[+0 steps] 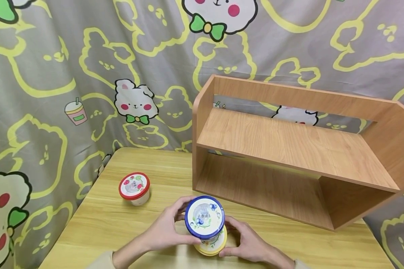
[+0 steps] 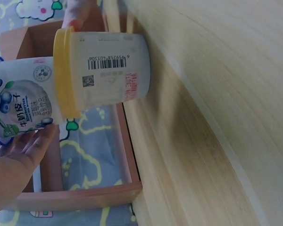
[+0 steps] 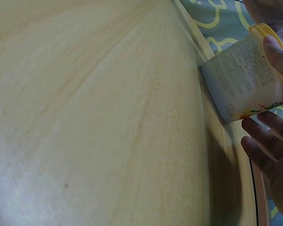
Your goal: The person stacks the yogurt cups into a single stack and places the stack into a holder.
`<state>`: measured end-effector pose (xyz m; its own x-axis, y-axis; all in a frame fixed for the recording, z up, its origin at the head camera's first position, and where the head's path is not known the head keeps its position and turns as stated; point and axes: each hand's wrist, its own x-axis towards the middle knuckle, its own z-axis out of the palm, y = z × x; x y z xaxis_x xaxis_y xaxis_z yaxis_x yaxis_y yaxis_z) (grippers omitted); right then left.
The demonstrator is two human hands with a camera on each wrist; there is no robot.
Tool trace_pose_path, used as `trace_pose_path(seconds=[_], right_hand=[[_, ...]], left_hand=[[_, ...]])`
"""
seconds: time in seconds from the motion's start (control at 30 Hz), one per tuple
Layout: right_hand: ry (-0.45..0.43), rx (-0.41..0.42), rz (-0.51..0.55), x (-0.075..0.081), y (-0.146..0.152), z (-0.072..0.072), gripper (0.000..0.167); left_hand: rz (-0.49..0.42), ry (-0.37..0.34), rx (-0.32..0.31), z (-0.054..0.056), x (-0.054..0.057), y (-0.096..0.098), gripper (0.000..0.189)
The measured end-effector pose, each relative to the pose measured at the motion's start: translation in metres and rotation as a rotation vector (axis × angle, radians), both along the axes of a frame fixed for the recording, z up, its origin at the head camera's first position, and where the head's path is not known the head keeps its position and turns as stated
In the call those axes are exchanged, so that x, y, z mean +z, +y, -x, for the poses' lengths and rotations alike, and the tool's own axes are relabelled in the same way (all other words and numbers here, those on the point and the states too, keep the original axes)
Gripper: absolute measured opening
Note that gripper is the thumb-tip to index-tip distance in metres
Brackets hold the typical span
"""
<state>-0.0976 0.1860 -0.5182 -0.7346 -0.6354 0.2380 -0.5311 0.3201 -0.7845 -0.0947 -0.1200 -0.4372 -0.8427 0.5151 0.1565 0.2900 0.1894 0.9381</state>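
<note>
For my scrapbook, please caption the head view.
Left hand grips a blue-lidded tub atop a yellow-lidded tub, which the right hand holds; red-lidded tub and shelf beyond.

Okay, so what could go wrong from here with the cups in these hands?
The blue-lidded cup looks off-centre over the yellow-lidded cup, so it might slip or tip if the left hand lets go. The right hand is around the lower cup, so a nudge from it could unsettle the upper one. The wooden shelf stands close beyond both cups, so a careless forward move could knock against it.
</note>
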Motion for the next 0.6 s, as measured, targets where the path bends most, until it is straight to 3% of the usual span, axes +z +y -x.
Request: trace_pose_path(seconds=[0.6], right_hand=[[-0.030,-0.036,-0.019,0.0021,0.0001,-0.0007,0.090]], left_hand=[[0.037,-0.035,-0.053,0.0013,0.0021,0.0081,0.091]])
